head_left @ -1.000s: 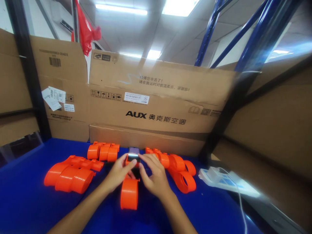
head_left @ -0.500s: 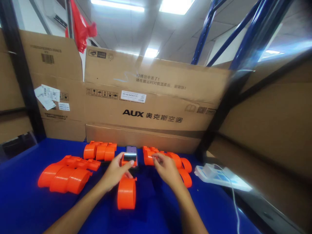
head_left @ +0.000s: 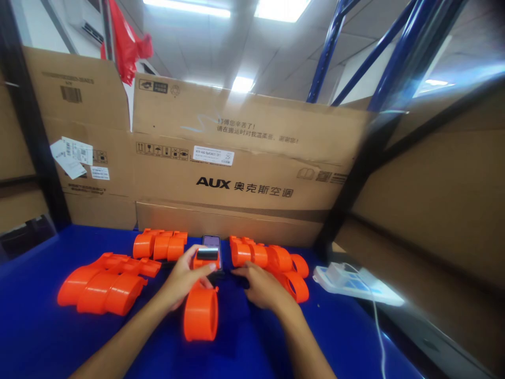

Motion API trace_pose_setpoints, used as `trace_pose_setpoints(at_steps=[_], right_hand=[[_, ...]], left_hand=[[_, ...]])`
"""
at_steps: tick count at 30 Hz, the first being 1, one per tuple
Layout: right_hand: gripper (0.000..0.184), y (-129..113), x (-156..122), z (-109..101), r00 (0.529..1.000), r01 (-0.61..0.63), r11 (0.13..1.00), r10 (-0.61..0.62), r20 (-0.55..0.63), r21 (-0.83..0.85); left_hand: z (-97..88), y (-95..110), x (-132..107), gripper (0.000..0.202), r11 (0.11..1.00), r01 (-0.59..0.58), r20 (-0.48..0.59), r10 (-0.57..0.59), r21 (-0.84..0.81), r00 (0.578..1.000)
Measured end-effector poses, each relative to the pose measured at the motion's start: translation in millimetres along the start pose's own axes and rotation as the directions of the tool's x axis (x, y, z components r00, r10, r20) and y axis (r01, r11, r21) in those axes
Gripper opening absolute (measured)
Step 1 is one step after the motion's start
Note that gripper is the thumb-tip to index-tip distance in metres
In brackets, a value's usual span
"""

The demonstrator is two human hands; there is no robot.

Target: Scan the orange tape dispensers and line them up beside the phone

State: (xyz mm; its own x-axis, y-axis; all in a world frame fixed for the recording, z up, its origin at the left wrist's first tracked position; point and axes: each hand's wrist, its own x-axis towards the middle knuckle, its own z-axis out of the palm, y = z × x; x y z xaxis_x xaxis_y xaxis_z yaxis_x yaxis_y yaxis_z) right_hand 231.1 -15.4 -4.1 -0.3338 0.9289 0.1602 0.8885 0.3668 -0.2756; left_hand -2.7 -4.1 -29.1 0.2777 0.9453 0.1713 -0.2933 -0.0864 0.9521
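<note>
Brought the right hand down from the right-hand orange rings to the blue table, a little nearer the left hand. Kept the left hand around an orange piece with a dark strip, grasped between thumb and fingers near the middle of the table's back edge, just in front of a phone. Bent the right hand low, index finger stretched toward the phone; could not tell released from pinching something small, with the undersides of the fingers hidden. Had a single orange ring just below the left hand, well in from the back edge. Left the back left rings along the back edge, the front left rings toward the left edge, and a power strip by the back right corner.
</note>
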Motion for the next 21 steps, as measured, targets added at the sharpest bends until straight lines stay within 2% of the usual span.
trace_pose_setpoints(at_steps=[5, 9, 13, 15, 17, 21], right_hand=[[0.038, 3.6, 5.5, 9.2, 0.998, 0.060, 0.998, -0.060, 0.010, -0.012], [0.027, 7.0, 7.1, 8.4, 0.996, 0.091, 0.996, -0.091, 0.004, -0.023], [0.022, 7.5, 7.0, 1.9, 0.993, 0.050, 0.998, -0.052, -0.103, -0.026], [0.022, 5.9, 8.3, -1.0, 0.979, 0.040, 0.998, -0.030, -0.202, 0.048], [0.023, 2.8, 10.7, -2.2, 0.955, 0.097, 0.974, -0.034, -0.293, 0.203], [0.025, -7.1, 16.6, 1.0, 0.898, 0.258, 0.810, -0.001, -0.439, 0.527]], left_hand=[[-0.9, 1.5, 0.6, 0.046, 1.000, -0.001, 0.006, 0.001, -0.002, 1.000], [-1.1, 1.9, 0.4, 0.044, 1.000, -0.006, 0.004, 0.006, 0.002, 1.000], [-0.6, 2.7, -0.5, 0.045, 1.000, 0.004, 0.002, -0.004, -0.016, 1.000], [-0.4, 2.9, -0.4, 0.046, 1.000, 0.005, -0.002, -0.005, -0.024, 1.000], [-0.3, 2.4, 0.3, 0.046, 1.000, 0.006, -0.009, -0.006, -0.028, 1.000], [-0.6, 0.1, 1.8, 0.044, 1.000, 0.014, -0.007, -0.014, -0.017, 1.000]])
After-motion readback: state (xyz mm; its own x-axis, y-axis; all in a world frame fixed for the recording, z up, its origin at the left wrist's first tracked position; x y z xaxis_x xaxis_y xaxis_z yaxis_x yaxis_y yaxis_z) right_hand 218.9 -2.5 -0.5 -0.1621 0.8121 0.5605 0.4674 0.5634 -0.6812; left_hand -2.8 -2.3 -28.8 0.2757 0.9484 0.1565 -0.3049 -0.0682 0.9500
